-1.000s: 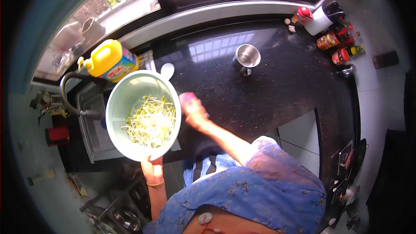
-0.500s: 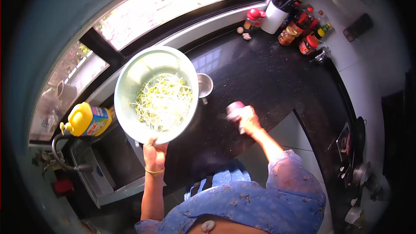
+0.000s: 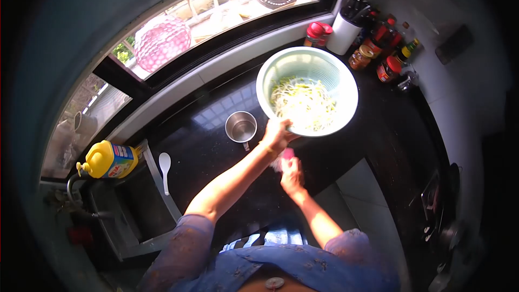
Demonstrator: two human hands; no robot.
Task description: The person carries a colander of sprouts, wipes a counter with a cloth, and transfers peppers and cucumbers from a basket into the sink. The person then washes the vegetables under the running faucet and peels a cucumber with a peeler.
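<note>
My left hand [image 3: 278,134] grips the near rim of a pale green basket [image 3: 346,84], which holds a heap of bean sprouts [image 3: 304,103]. The basket is over the back right part of the dark counter. Below it, my right hand [image 3: 292,177] is closed on a blurred pink object [image 3: 287,154] with a whitish part, close to the counter; what it is I cannot make out. To the left of my left hand stands a metal cup [image 3: 241,126], its handle toward me.
A white spoon [image 3: 165,172] lies beside the sink [image 3: 138,205] at the left, near a yellow bottle [image 3: 111,159]. Jars [image 3: 388,68] and a white container [image 3: 343,33] of dark utensils stand at the back right. The counter's front edge bends at the right.
My left hand has carried the basket from the left, over the cup, to the back right. My right hand moved right with the pink object, then slightly back left. The cup and spoon are uncovered.
</note>
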